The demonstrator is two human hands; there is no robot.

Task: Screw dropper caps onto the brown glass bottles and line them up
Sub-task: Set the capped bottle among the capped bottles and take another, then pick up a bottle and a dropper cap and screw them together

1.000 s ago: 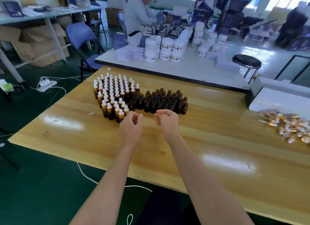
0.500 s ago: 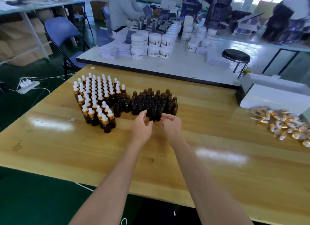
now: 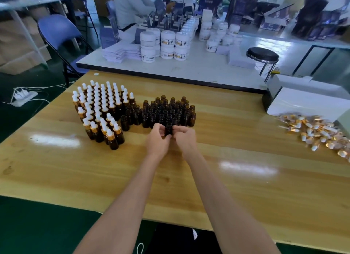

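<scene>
Both hands hold one uncapped brown glass bottle at the near edge of the open-bottle group.

Near edge of the glossy wooden table (image 3: 132, 178) runs across the bottom; wide open wood around the forearms, glare patches left and right. Mid-table the left hand (image 3: 156, 142) and right hand (image 3: 184, 139) meet, fingers curled round the uncapped brown glass bottle (image 3: 168, 129), upright between them, touching both. Just beyond: cluster of uncapped bottles (image 3: 162, 111), dark, round, packed tight. Left of it, capped bottles (image 3: 100, 105) in rows, white bulbs, gold collars. Far right, loose dropper caps (image 3: 318, 132) heaped near a white box (image 3: 306, 104); open wood between cluster and heap. Farther: white table (image 3: 189, 69) with white jars (image 3: 166, 43), black stool (image 3: 262, 54), blue chair (image 3: 56, 30) far left.
</scene>
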